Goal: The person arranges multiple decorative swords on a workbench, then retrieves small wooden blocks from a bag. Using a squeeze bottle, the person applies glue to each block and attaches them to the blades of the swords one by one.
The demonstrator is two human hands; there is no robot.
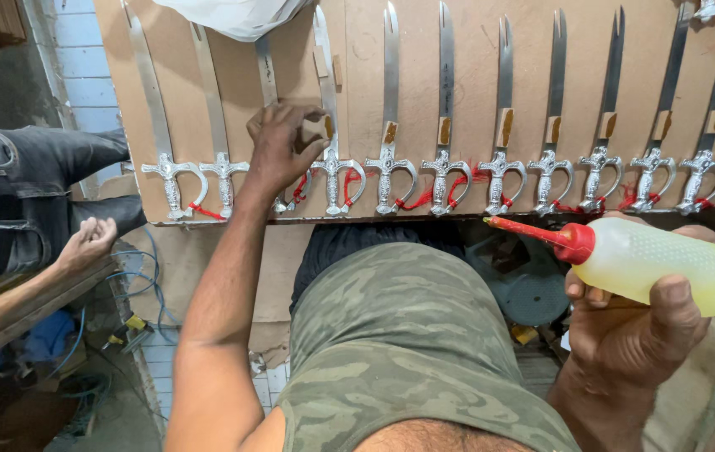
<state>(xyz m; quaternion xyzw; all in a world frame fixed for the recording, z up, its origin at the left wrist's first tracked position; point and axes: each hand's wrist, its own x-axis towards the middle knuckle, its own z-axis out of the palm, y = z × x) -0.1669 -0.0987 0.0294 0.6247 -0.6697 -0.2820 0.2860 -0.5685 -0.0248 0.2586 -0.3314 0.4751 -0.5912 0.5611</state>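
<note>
Clamped around a squeeze bottle (667,264) of yellowish liquid, the right hand (638,322) is gripping it at the lower right, thumb pressing over the near side and fingers wrapping behind. That bottle is lying almost level, its red cap and long red nozzle (533,233) pointing left toward the lower edge of the brown board (466,59). Over on the other side, the left hand (282,146) is pressing down on the board with fingers curled, pinching at a small brown tab beside one sword (328,125); whether it is actually lifting anything cannot be told. Around that hand, a long row of small swords (445,109) is lying side by side on the board, blades pointing away, silver ornate hilts (500,180) near the front edge, with red cords (424,199) looping between several hilts. Camouflage trousers (399,335) are filling the lower middle. At far left, another person's hand (85,243) is resting on a wooden ledge (31,305), beside dark jeans (48,163).
</note>
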